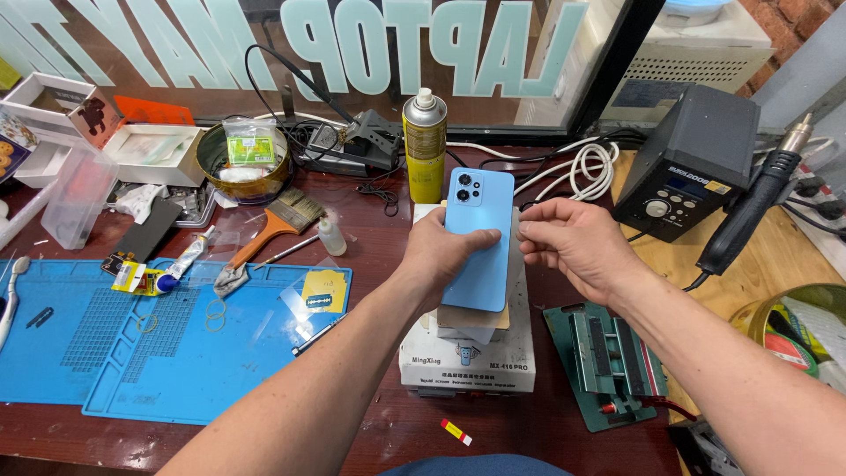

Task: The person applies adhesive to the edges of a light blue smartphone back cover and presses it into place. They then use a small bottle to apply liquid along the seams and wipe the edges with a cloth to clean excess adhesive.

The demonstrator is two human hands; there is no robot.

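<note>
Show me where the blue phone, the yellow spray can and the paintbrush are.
blue phone (480,242): head view, middle of its back cover.
yellow spray can (425,150): head view, can body.
paintbrush (296,210): head view, bristles.

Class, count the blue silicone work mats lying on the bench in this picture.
2: one large blue mat at far left, and a second blue mat overlapping it, nearer the left forearm.

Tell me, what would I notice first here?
A light blue phone, back side up, sits mid-picture above a white machine; the left hand grips its left edge and the right hand pinches its right edge. A big blue mat covers the desk's left, and a yellow spray can stands behind the phone.
</note>
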